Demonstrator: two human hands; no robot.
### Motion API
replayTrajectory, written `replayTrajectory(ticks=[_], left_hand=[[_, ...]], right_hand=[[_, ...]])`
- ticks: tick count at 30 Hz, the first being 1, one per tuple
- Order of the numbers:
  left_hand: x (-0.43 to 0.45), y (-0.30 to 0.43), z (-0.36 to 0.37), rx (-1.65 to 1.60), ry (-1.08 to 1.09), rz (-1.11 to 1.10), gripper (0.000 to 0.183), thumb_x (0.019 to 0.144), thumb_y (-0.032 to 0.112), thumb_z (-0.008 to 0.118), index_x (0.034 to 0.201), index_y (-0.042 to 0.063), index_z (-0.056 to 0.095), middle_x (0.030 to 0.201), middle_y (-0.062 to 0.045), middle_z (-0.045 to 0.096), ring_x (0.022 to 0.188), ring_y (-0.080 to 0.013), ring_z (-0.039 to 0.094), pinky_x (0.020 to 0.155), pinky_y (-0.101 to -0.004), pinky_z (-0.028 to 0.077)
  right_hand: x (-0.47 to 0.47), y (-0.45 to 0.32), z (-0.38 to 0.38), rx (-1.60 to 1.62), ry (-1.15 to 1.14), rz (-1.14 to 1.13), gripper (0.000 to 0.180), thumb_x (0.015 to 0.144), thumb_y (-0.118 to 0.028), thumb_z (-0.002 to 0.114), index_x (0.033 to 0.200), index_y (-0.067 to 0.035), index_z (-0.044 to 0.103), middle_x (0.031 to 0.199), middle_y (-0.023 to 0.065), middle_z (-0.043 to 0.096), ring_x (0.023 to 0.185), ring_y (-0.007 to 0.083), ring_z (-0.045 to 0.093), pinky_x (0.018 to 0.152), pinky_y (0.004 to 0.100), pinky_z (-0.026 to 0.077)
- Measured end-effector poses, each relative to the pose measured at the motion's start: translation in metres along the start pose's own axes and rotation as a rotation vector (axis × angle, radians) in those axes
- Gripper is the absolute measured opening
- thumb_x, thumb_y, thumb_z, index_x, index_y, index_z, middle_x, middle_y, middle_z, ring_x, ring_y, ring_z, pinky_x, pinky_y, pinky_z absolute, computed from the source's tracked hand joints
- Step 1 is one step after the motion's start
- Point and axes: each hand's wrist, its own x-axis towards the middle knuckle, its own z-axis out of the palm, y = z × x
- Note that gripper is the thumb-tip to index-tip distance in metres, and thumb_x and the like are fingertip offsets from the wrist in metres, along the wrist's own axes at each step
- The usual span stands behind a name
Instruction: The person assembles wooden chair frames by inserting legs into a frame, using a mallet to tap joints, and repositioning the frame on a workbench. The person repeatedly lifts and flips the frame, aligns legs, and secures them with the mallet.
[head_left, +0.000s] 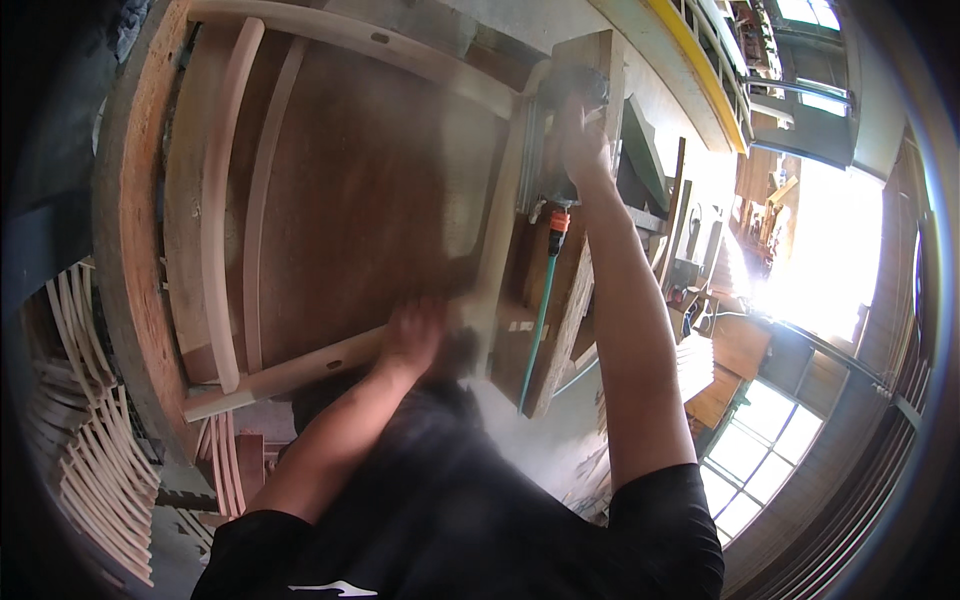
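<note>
My right hand (585, 146) grips a dark hand-held power tool (574, 90), blurred, at the far end of the right-hand crosspiece (504, 217) of a pale wooden frame. An orange coupler (559, 222) joins the tool to a teal hose (541, 322). Blurred by motion, my left hand (414, 330) is closed over the frame's near rail (300, 373), close to its right corner; its fingertips are hard to make out. The far rail (375, 36) has a small slot, as does the near one. Dust hazes the air around the frame.
Two curved wooden strips (225, 210) span the left side above a brown panel (360, 172). A thick timber edge (142, 225) bounds the left. Upright boards (559, 375) stand under the hose. Stacked curved slats (112, 480) lie at lower left. A yellow-edged rack (694, 67) stands beyond.
</note>
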Motion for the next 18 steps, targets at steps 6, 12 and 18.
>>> replayTrajectory(ticks=[6, 12, 18], left_hand=[[0.004, -0.001, 0.001, -0.003, 0.070, 0.009, 0.028, 0.080, 0.023, 0.067, 0.104, 0.008, 0.065, 0.092, -0.008, 0.062, 0.084, -0.0259, 0.063, 0.069, -0.0405, 0.051], [-0.003, -0.002, 0.012, 0.006, 0.129, 0.006, 0.032, 0.077, 0.025, 0.072, 0.103, 0.009, 0.063, 0.094, -0.009, 0.063, 0.087, -0.0257, 0.064, 0.071, -0.0401, 0.052], [0.001, 0.001, -0.004, 0.008, -0.046, -0.007, 0.024, 0.082, 0.020, 0.065, 0.103, 0.010, 0.065, 0.094, -0.007, 0.064, 0.088, -0.0260, 0.064, 0.071, -0.0413, 0.053]], right_hand=[[0.001, -0.005, -0.003, 0.060, -0.064, -0.008, 0.099, 0.097, -0.080, 0.035, 0.102, 0.013, 0.071, 0.090, 0.0310, 0.072, 0.099, 0.0457, 0.071, 0.091, 0.0494, 0.053], [-0.004, 0.013, 0.007, 0.030, -0.021, 0.032, 0.101, 0.096, -0.081, 0.035, 0.103, 0.013, 0.071, 0.096, 0.0326, 0.072, 0.103, 0.0461, 0.070, 0.093, 0.0497, 0.052], [-0.013, 0.006, 0.003, -0.042, -0.074, 0.077, 0.104, 0.096, -0.082, 0.032, 0.109, 0.014, 0.070, 0.110, 0.0387, 0.068, 0.117, 0.0503, 0.063, 0.102, 0.0510, 0.047]])
